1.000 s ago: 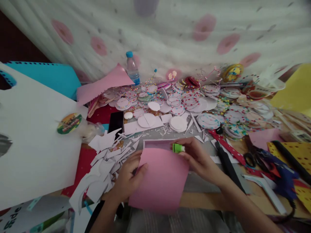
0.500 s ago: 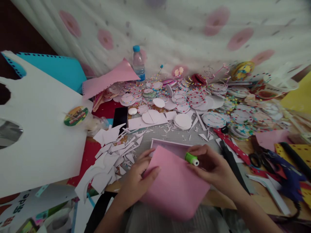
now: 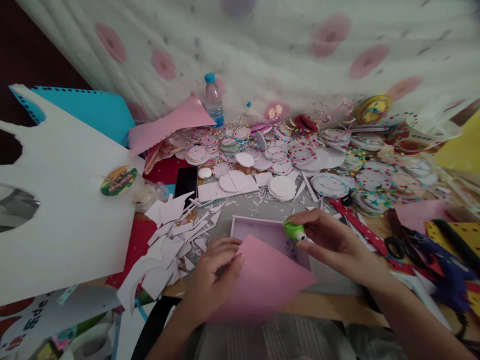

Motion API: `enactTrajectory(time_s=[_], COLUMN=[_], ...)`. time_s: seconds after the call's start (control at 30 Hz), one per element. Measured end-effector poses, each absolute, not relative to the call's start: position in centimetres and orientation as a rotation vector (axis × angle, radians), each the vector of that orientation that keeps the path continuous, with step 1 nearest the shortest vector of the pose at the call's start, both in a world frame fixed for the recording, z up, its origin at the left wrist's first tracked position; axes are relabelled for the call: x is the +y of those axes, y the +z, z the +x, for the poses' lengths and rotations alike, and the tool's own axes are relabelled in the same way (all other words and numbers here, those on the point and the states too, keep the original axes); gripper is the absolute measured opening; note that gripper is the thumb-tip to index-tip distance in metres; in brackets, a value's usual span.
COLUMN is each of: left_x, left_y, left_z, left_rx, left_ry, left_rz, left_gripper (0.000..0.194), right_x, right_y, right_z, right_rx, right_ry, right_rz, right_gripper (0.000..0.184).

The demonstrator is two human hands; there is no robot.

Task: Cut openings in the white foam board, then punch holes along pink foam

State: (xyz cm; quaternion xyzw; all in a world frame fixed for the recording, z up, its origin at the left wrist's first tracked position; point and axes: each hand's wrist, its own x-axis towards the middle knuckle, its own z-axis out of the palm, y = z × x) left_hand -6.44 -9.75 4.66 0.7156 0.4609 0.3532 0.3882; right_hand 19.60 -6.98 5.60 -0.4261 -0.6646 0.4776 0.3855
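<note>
Our left hand point(image 3: 214, 280) pinches a pink sheet point(image 3: 262, 285) near its top corner, thumb on the face. Our right hand point(image 3: 337, 245) holds a small green tube point(image 3: 294, 230) between thumb and fingers, with a narrow grip.

The sheet lies at a slant in front of us: one corner points up and away beside our left thumb, another points right, and the blurred lower part reaches past the near edge of the table point(image 3: 330, 306) over our lap. The tube's long axis slopes from upper left to lower right, its white tip pointing down and right. It is above the right side of a shallow pale box point(image 3: 255, 228), partly covered by the sheet.

White paper scraps point(image 3: 165, 250) lie left of our hands. Farther back are a black phone point(image 3: 186, 182) and many decorated discs point(image 3: 303, 150); scissors point(image 3: 397, 247) lie to the right.
</note>
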Motion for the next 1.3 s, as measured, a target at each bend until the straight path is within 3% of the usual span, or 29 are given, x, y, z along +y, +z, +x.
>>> enactTrajectory(time_s=[0.27, 0.67, 1.07, 1.3], left_x=[-10.6, -10.9, -10.9, -11.1], left_y=[5.2, 6.1, 5.4, 5.0], left_z=[-6.1, -5.6, -4.9, -4.9], left_rx=[1.206, 1.188, 1.2, 1.225], left_ry=[0.982, 0.932, 0.974, 0.9], left_rz=[1.963, 2.088, 2.065, 2.016], left_gripper=[0.016, 0.015, 0.014, 0.013], right_x=[-6.9, -6.5, -5.1, -4.2], right_y=[8.9, 10.4, 9.2, 8.0], right_z=[17.7, 16.5, 15.8, 15.7], right_rx=[-1.889, -2.173, -1.95, -1.974], right_ry=[1.308, 1.021, 1.554, 1.626], right_rz=[-1.081, -1.158, -1.026, -0.989], right_gripper=[0.039, 0.034, 0.029, 0.035])
